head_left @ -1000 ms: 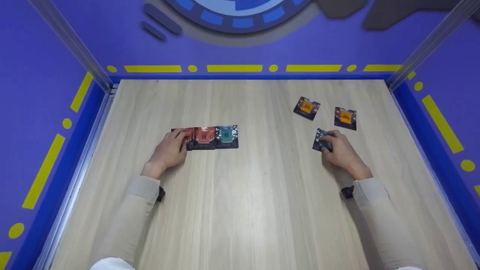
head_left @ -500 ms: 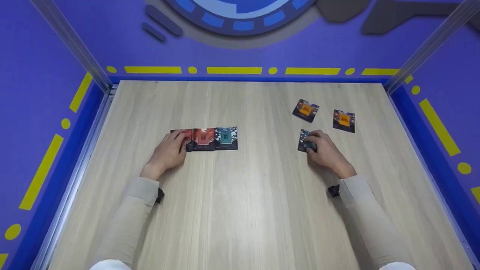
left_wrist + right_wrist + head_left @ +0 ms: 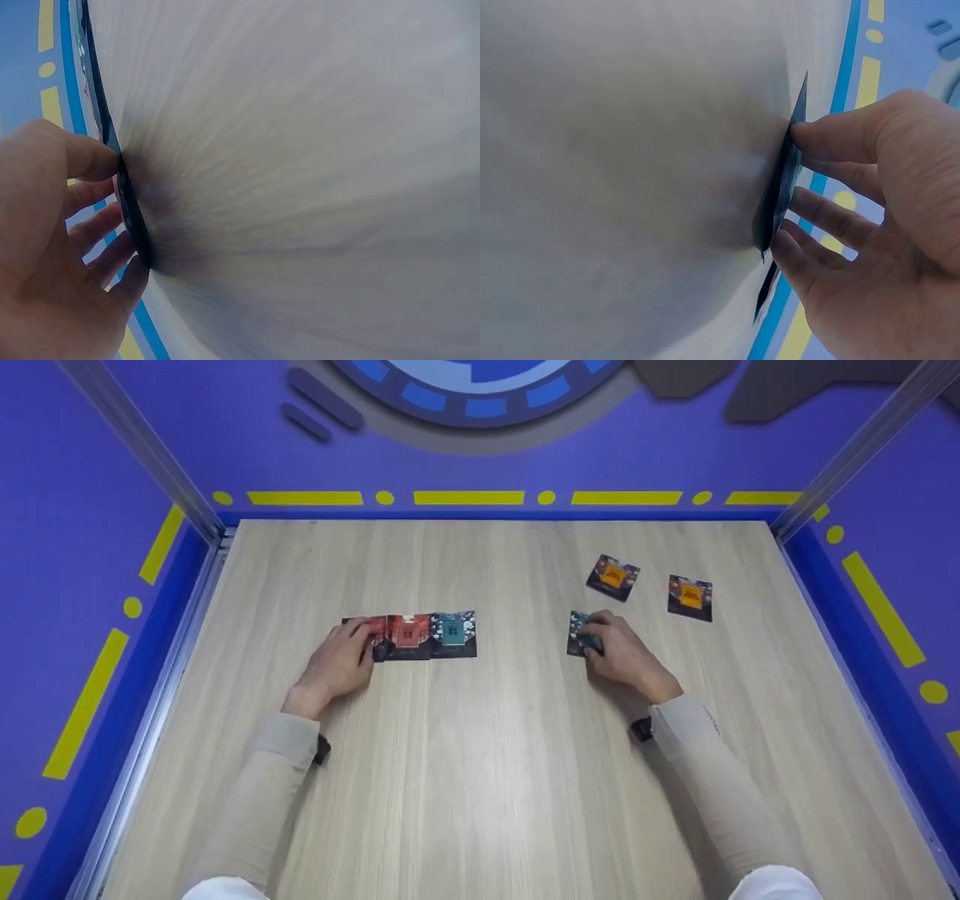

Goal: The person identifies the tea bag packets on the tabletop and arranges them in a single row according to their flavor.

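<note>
In the head view a row of flat, square packets with dark lower bands lies left of the middle. My left hand (image 3: 339, 660) holds the leftmost red packet (image 3: 379, 649), its fingers over the top and thumb at the near edge, covering most of it. Beside that come another red packet (image 3: 408, 637) and a teal packet (image 3: 454, 634), edges touching or slightly overlapping. My right hand (image 3: 626, 654) pinches a second teal packet (image 3: 577, 641) between thumb and fingers, to the right of the row with a gap between. In the right wrist view this teal packet (image 3: 778, 191) appears edge-on, low over the table.
Two packets with orange centres lie at the back right: a tilted orange packet (image 3: 613, 577) and, further right, another orange packet (image 3: 690, 598). The wooden table (image 3: 480, 780) is bounded by blue-purple walls (image 3: 480, 472) at the back and sides.
My right hand has moved left across the table with the teal packet, closer to the row. My left hand and the row have stayed where they were.
</note>
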{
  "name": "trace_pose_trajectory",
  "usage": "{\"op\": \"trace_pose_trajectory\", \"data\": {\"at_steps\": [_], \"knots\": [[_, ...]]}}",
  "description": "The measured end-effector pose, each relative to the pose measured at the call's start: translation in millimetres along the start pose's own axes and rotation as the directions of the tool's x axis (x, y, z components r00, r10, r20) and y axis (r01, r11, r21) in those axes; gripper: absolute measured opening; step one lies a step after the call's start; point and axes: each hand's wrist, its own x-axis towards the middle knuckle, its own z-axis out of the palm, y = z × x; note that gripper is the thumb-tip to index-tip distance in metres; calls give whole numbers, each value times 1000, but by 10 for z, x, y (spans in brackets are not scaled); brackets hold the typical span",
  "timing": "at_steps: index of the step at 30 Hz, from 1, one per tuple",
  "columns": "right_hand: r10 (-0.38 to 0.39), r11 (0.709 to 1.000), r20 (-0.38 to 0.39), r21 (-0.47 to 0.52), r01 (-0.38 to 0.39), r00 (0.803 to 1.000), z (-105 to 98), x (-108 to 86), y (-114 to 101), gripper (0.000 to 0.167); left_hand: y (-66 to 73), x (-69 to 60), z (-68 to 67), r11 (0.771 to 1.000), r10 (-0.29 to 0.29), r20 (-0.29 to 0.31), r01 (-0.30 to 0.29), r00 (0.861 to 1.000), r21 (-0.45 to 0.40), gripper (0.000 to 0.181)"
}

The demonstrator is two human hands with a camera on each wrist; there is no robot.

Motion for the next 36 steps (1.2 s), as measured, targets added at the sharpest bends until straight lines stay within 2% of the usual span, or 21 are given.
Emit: {"op": "trace_pose_trajectory", "data": {"at_steps": [14, 19, 23, 36], "knots": [[-45, 999, 33, -13, 45, 998, 186, 249, -319, 42, -5, -30, 13, 1000, 1, -16, -1, 1000, -10, 45], [-47, 999, 30, -8, 47, 998, 227, 303, -423, 43, -1, -2, 10, 1000, 16, -27, -16, 999, -4, 46], [-46, 999, 35, -7, 47, 998, 259, 344, -503, 43, -1, 10, -2, 1000, 15, -13, -15, 1000, -2, 47], [-113, 993, 33, -39, 115, 993, 373, 442, -706, 41, 3, -9, -7, 1000, 23, -14, -23, 1000, -1, 46]]}}
